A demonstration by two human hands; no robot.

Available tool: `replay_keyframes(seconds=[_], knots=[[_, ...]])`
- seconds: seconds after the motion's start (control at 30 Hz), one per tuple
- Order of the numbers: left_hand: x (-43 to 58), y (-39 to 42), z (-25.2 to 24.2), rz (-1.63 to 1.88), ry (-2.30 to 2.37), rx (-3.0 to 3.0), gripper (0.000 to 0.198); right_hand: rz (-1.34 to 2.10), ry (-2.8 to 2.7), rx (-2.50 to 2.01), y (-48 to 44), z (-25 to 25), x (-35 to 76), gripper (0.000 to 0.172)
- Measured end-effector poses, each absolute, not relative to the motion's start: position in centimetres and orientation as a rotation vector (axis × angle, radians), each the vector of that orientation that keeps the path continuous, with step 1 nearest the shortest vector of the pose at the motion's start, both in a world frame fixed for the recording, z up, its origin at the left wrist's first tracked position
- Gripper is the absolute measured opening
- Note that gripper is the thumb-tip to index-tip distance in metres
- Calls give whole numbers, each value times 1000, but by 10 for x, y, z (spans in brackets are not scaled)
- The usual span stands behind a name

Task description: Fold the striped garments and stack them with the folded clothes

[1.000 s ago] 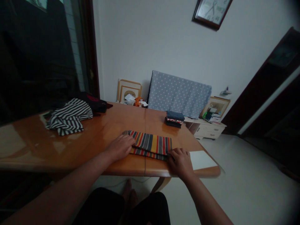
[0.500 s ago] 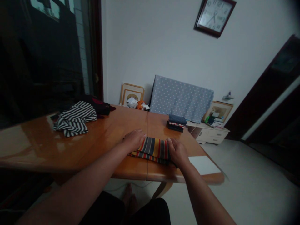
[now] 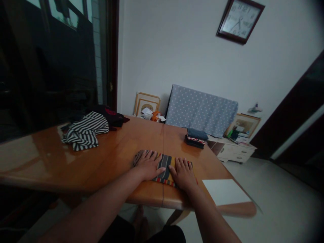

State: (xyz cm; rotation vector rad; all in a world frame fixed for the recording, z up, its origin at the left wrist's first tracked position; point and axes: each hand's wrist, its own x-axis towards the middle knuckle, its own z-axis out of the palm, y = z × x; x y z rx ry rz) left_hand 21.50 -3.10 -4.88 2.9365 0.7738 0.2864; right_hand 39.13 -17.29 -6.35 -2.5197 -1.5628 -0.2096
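By the table edge (image 3: pixel 152 198), open left hand (image 3: pixel 149 165) and right hand (image 3: pixel 183 174) flatten striped cloth (image 3: pixel 165 168).

A striped shirt (image 3: pixel 84 135) lies crumpled on the left of the desk (image 3: pixel 101 162), touching a dark garment (image 3: pixel 110 115) with a red mark just behind it. Toward the far right of the desk sits a stack of folded clothes (image 3: pixel 195 137), and a white sheet (image 3: pixel 225 191) lies at the near right corner. Beyond the far edge, a polka-dot board (image 3: pixel 199 109) leans against the wall between two picture frames (image 3: pixel 146 104) (image 3: pixel 246 125). A white cabinet (image 3: pixel 235 153) stands on the right with papers on top. A clock (image 3: pixel 239 21) hangs high on the wall. A dark glass door (image 3: pixel 58 67) fills the left side.
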Motion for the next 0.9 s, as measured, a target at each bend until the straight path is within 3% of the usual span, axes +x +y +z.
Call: replay_keyframes(seconds=[0.63, 0.9], knots=[[215, -35, -45, 272, 868, 2873, 90, -149, -1578, -2535, -171, -64, 395, 81], [216, -34, -45, 278, 870, 2863, 93, 57, -1485, -2415, -173, -57, 404, 77]])
